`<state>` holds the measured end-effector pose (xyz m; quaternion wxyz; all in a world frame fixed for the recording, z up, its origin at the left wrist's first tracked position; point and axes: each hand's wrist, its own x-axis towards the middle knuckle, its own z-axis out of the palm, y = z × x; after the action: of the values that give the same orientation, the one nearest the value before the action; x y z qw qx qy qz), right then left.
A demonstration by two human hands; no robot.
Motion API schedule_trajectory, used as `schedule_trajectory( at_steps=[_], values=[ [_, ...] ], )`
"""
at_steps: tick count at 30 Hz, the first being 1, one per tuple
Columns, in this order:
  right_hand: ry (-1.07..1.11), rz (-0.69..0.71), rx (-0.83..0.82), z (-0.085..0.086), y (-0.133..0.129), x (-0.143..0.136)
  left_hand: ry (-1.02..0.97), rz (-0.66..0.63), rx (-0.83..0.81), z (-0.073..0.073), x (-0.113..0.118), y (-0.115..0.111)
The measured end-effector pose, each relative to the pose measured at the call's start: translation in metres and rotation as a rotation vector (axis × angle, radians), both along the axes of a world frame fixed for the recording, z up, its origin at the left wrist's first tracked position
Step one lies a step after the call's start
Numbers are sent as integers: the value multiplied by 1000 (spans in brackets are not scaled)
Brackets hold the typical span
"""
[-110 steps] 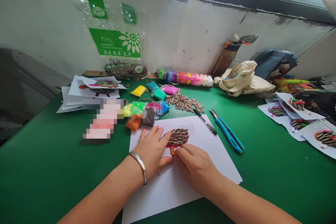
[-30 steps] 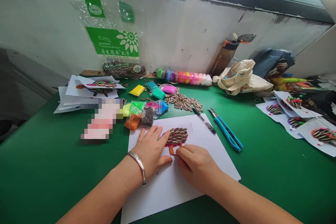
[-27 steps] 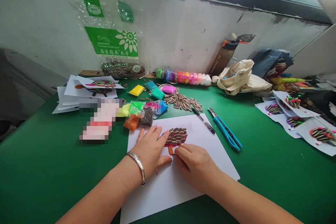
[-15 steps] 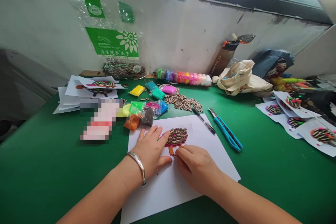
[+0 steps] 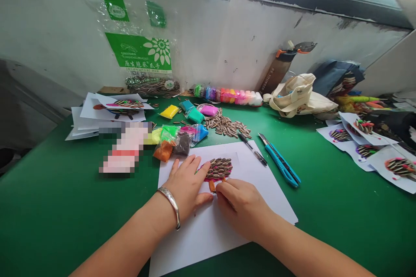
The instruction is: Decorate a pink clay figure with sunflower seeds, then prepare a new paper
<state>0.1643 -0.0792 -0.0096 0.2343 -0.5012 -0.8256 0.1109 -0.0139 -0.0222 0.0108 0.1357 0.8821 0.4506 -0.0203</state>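
Note:
White paper point(image 5: 201, 242) lies on the green table in front of me. On it is a picture made of striped sunflower seeds point(image 5: 221, 167) set in pink clay, with short orange clay legs point(image 5: 212, 185) below. My left hand point(image 5: 186, 186), a silver bangle at its wrist, rests flat with fingers spread, its fingertips at the picture's left side. The fingers of my right hand point(image 5: 240, 205) are pinched together beside the orange legs; whatever they hold is hidden. A black pen point(image 5: 252, 149) lies on the paper's upper right edge.
A blue utility knife point(image 5: 280, 161) lies right of the paper. Behind it are loose sunflower seeds point(image 5: 224, 123) and several clay packets point(image 5: 182, 143). Finished seed pictures sit at the left point(image 5: 121, 110) and right point(image 5: 367, 151). A bottle point(image 5: 276, 69) and cloth bag point(image 5: 294, 97) stand near the wall.
My right fingertips have shifted very slightly to the left by the orange legs. My left hand and the paper have stayed in place.

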Motion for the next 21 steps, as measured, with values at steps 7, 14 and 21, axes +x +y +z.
schedule_trajectory(
  at_steps=[7, 14, 21],
  values=[
    [38, -13, -6, 1, 0, 1, -7, -6, 0, -1, -1, 0],
    [48, -6, -21, 3, 3, 4, 0, 0, -21, 3, 1, -1],
    [113, -80, -87, 11, -3, 32, 12, 15, -33, 3, 1, 0]
  ],
)
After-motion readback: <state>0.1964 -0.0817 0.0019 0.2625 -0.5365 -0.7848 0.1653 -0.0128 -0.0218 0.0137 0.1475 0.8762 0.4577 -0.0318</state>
